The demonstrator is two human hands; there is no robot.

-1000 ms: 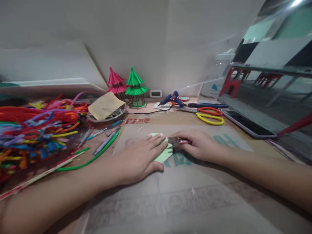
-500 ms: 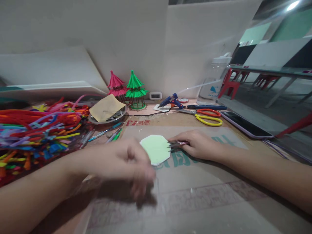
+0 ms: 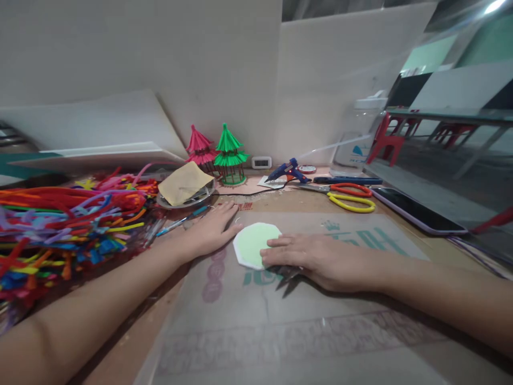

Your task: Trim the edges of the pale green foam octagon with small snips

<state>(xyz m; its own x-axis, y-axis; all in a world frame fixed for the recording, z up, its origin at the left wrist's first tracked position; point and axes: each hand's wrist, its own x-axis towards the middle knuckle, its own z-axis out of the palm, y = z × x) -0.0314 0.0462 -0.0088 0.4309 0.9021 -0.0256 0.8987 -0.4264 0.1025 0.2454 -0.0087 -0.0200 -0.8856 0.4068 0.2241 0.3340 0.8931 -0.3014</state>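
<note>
A pale green octagonal piece with a white rim lies flat on the cardboard sheet. My left hand rests at its left with fingers spread, holding nothing, close to where pens lie. The fingertips of my right hand touch the green piece's right side. Small scissors are tucked in that hand, their two dark pointed blades parted and showing below the fingers; the handles are hidden under the palm.
Colourful pipe cleaners heap at left, beside a metal dish. Behind stand pink and green pagoda models, a glue gun and a bottle. Red-and-yellow-handled scissors and a phone lie at right.
My left hand has moved from the near side to flat beside the green piece. My right hand has slid onto that piece, and the scissors' blades now point toward me rather than left.
</note>
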